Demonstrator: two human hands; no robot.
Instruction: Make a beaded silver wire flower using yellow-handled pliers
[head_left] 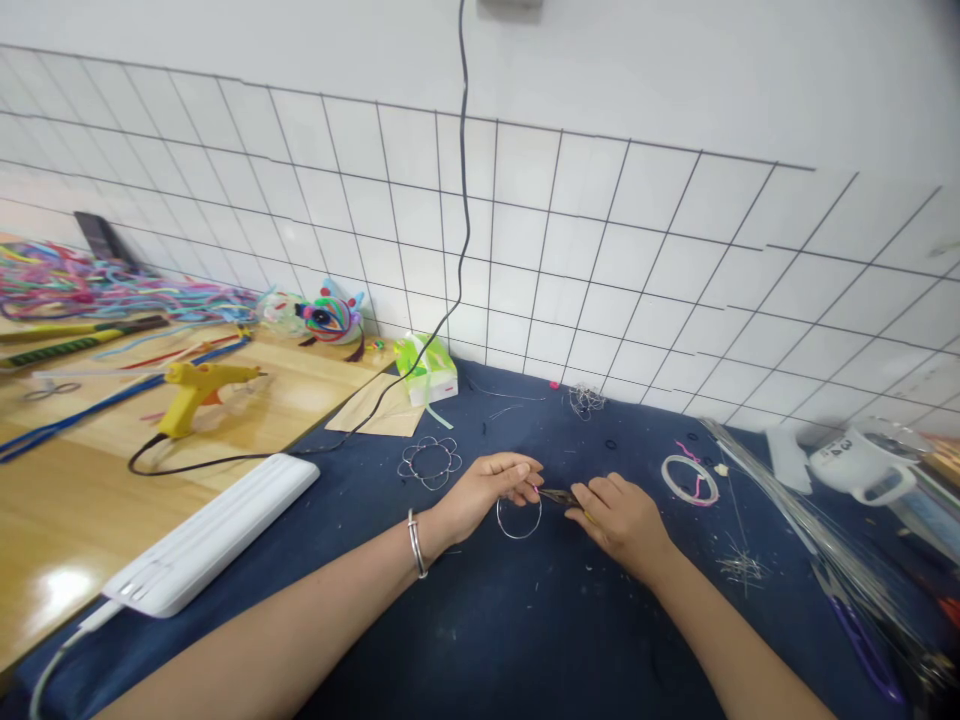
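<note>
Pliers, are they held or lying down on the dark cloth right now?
Held: the right hand is wrapped around the pliers, whose nose points toward the left hand.

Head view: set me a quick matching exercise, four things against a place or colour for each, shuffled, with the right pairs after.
Things
1. Wire ring
2. Pliers
3. Glue gun
4. Power strip

Places and colours
A. Gripped in the right hand
B. Long white body
C. Held in the left hand
D. Yellow, on the wooden tabletop

Pairs: 1-C, 2-A, 3-D, 4-B
</note>
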